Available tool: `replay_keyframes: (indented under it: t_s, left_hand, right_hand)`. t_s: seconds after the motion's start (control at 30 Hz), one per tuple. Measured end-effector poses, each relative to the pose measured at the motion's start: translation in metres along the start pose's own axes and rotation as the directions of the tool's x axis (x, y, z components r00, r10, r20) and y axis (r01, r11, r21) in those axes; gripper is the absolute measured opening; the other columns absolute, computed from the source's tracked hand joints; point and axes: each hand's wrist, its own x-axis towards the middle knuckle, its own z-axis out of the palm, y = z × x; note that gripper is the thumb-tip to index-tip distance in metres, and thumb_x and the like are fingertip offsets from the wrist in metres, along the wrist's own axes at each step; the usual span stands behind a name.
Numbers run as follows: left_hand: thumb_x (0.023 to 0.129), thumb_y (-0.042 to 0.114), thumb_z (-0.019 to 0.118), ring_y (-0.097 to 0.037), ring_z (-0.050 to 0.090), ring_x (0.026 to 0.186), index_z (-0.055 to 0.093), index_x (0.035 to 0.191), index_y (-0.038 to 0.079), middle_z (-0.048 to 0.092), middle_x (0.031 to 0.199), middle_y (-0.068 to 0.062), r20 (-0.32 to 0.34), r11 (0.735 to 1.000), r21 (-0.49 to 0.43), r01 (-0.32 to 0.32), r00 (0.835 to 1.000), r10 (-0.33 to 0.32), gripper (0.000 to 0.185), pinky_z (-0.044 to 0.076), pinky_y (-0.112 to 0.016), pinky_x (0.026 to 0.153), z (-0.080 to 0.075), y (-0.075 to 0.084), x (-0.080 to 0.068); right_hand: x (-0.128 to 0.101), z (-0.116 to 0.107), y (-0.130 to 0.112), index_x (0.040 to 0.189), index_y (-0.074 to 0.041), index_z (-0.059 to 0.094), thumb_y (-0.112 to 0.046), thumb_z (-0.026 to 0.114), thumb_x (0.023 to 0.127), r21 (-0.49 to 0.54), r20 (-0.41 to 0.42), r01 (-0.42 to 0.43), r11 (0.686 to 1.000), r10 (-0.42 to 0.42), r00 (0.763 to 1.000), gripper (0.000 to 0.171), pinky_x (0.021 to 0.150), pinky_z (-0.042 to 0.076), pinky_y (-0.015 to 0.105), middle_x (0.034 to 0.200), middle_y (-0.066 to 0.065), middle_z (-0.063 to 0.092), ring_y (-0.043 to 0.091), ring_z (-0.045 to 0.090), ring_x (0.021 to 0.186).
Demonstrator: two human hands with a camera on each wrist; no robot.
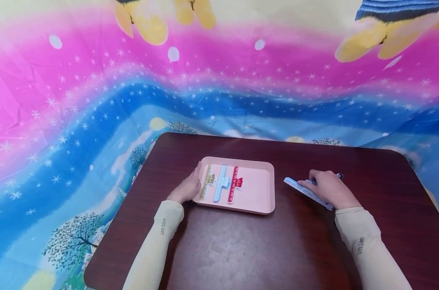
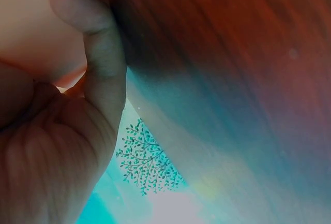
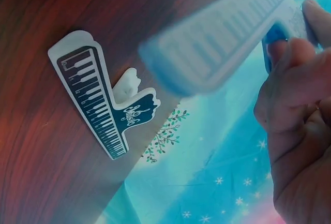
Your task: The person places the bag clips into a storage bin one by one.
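My left hand rests against the left side of a pale pink tray, its fingers along the outer wall. In the tray lie three piano-key clips side by side: a gold clip, a light blue clip and a red clip. To the right of the tray, my right hand holds a pale blue piano-key clip by its handle, tilted over the table. A black and white clip lies on the table near this hand, mostly hidden behind it in the head view.
The dark brown table has rounded corners. A colourful cloth with snowflakes and trees hangs behind it and down along its sides.
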Motion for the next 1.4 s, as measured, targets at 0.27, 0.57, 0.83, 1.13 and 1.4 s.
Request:
replay_keyframes:
  t_s: [0.27, 0.57, 0.83, 1.13, 1.4]
  left_hand:
    - [0.108, 0.012, 0.031, -0.031, 0.025, 0.157, -0.002, 0.167, 0.005, 0.018, 0.171, -0.023, 0.004, 1.000, -0.004, -0.002, 1.000, 0.002, 0.067, 0.023, -0.045, 0.129, 0.000, 0.000, 0.000]
    - [0.109, 0.013, 0.032, -0.029, 0.023, 0.158, -0.004, 0.167, 0.007, 0.016, 0.172, -0.020, 0.020, 1.000, 0.015, 0.009, 1.000, -0.009, 0.068, 0.023, -0.044, 0.129, -0.002, 0.001, 0.000]
    - [0.109, 0.011, 0.031, -0.029, 0.024, 0.158, -0.002, 0.167, 0.006, 0.017, 0.172, -0.020, 0.013, 1.000, -0.007, 0.005, 1.000, -0.005, 0.067, 0.022, -0.043, 0.130, -0.002, 0.002, 0.000]
    - [0.109, 0.012, 0.033, -0.029, 0.023, 0.158, -0.002, 0.166, 0.004, 0.016, 0.172, -0.020, 0.011, 1.000, 0.009, 0.009, 1.000, -0.009, 0.067, 0.023, -0.044, 0.129, -0.003, 0.003, -0.002]
    - [0.110, 0.012, 0.034, -0.029, 0.023, 0.158, -0.004, 0.166, 0.005, 0.016, 0.172, -0.021, 0.022, 1.000, 0.011, 0.018, 1.000, -0.018, 0.068, 0.024, -0.044, 0.129, -0.003, 0.003, -0.001]
  right_hand:
    - [0.002, -0.003, 0.003, 0.114, 0.002, 0.067, -0.045, 0.060, 0.103, 0.007, 0.038, -0.028, 1.000, 0.028, 0.999, 0.049, 0.064, 0.056, 0.040, 0.084, 0.012, 0.067, 0.023, 0.062, 0.077]
    - [0.002, -0.005, -0.001, 0.107, -0.002, 0.071, -0.046, 0.051, 0.107, 0.042, 0.031, -0.024, 0.999, 0.023, 0.999, 0.049, 0.068, 0.045, 0.038, 0.072, 0.005, 0.059, 0.020, 0.056, 0.072]
    - [0.000, -0.002, -0.003, 0.116, -0.002, 0.063, -0.056, 0.044, 0.107, 0.241, 0.076, -0.063, 0.968, 0.046, 0.996, 0.058, 0.056, 0.052, 0.035, 0.079, 0.014, 0.065, 0.022, 0.059, 0.061]
    - [0.000, 0.000, -0.005, 0.106, -0.005, 0.061, -0.057, 0.044, 0.107, 0.318, 0.074, -0.057, 0.946, 0.035, 0.997, 0.055, 0.053, 0.054, 0.038, 0.074, 0.009, 0.061, 0.023, 0.058, 0.057]
    - [0.001, 0.002, -0.008, 0.101, -0.003, 0.062, -0.054, 0.047, 0.107, 0.395, 0.059, -0.037, 0.918, 0.015, 0.998, 0.054, 0.053, 0.057, 0.039, 0.073, 0.010, 0.063, 0.023, 0.060, 0.055]
